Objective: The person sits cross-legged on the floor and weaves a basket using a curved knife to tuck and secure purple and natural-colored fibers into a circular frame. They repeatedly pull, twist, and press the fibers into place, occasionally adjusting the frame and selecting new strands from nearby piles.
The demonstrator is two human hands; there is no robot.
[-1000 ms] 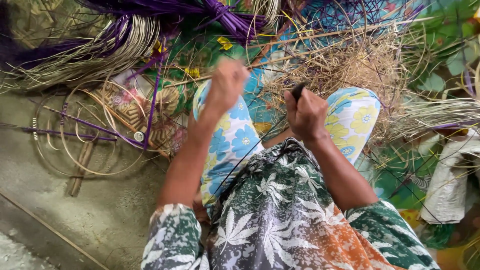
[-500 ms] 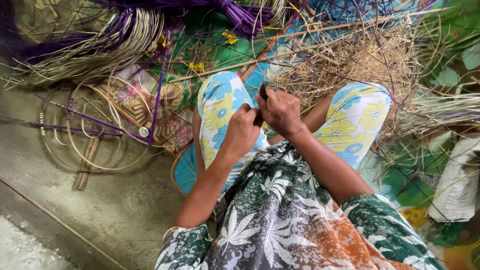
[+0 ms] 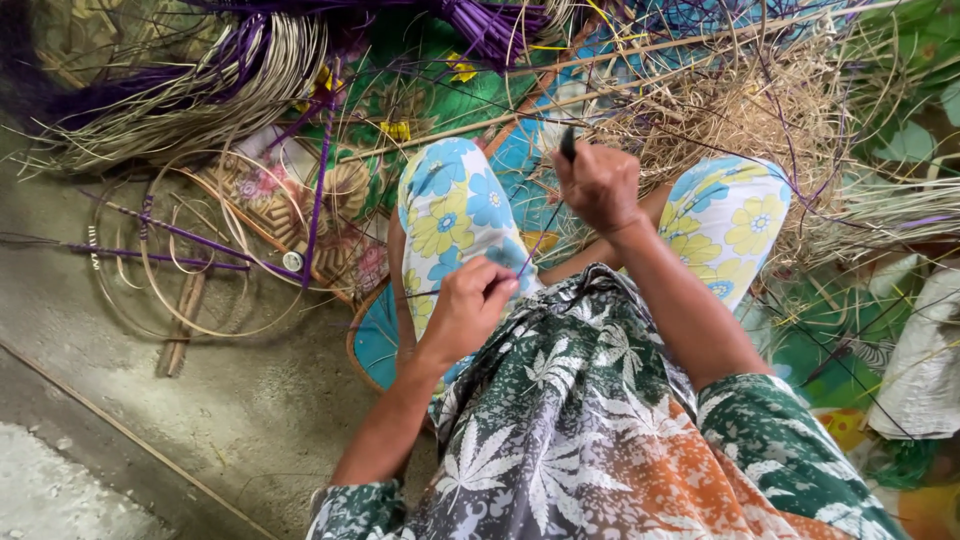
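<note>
The hands drew apart: left hand (image 3: pixel 470 305) pinched a thin purple strand (image 3: pixel 535 245); right hand (image 3: pixel 598 185) gripped a dark tool (image 3: pixel 567 143).

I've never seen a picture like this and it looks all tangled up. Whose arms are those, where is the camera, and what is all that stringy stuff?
The camera sits on a person's head and looks down, so you see their own arms and lap. They sit on the ground in flowered trousers. The left hand pinches a thin dark strand near the knee. The right hand is closed round a small dark tool, held higher up, and the strand runs up toward it. On the floor to the left lie loops of pale cane tied with purple strips. At the top are bundles of pale and purple reeds, and in front of the knees a heap of dry straw-like scraps. Colourful mats lie underneath.
</note>
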